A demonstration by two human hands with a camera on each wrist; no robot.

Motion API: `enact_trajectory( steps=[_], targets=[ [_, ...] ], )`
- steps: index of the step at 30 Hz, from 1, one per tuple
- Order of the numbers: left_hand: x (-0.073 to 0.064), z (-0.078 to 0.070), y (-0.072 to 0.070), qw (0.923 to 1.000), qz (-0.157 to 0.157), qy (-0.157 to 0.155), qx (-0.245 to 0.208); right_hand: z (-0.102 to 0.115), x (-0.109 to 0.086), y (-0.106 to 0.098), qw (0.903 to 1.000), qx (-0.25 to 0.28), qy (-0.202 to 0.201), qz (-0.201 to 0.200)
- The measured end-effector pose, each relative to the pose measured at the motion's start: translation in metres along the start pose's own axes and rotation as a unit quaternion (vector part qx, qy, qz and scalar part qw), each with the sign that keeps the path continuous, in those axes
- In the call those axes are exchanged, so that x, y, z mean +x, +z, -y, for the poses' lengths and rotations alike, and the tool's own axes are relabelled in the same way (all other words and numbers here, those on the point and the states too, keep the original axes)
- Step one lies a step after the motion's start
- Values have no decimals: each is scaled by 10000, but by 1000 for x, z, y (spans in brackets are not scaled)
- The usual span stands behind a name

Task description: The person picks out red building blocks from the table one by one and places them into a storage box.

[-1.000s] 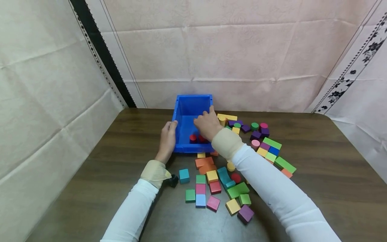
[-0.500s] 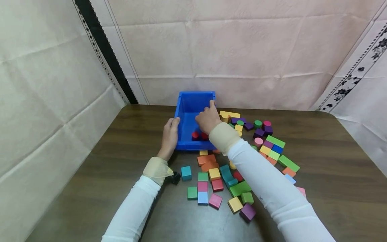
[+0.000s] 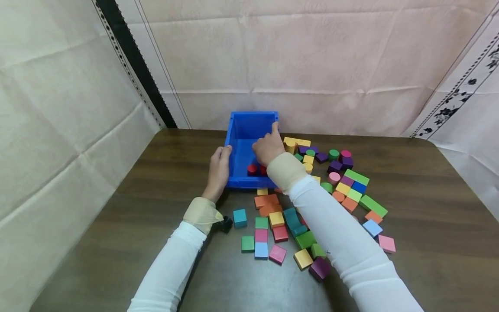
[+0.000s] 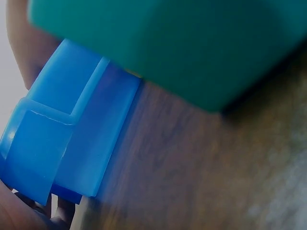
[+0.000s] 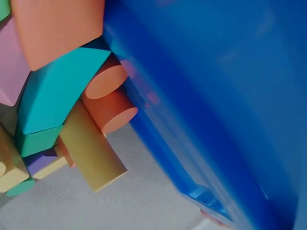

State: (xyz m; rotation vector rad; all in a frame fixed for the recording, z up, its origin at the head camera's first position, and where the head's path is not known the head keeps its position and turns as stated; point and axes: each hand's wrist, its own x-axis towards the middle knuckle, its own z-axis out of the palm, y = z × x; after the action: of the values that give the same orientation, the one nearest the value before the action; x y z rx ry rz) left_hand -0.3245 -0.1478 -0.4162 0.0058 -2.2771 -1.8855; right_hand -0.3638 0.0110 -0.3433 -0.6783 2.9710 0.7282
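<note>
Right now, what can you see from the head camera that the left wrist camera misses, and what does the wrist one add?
Only the head view shows the red pieces inside the blue bin, the pink blocks and the cloth's floral border.

Only the left wrist view shows, close up, a molded ridge on the bin's outside.

Both show the bin, the brown table and at least part of the left hand.

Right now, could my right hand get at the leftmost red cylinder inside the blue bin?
Probably yes. The blue bin is open on top, and nothing shows between the right hand, at its right rim, and the leftmost red cylinder; the hand would likely need to let go first.
</note>
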Motion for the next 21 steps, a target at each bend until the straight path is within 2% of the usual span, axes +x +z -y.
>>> enact_trajectory(
  steps=[9, 21],
  targets=[
    [3, -6, -1, 10000, 40, -67, 40, 0, 0, -5, 9996, -259, 108, 5],
    [-2, -1, 0, 9998, -10, -178, 86, 5, -3, -1, 9990, -438, 7, 113]
  ],
)
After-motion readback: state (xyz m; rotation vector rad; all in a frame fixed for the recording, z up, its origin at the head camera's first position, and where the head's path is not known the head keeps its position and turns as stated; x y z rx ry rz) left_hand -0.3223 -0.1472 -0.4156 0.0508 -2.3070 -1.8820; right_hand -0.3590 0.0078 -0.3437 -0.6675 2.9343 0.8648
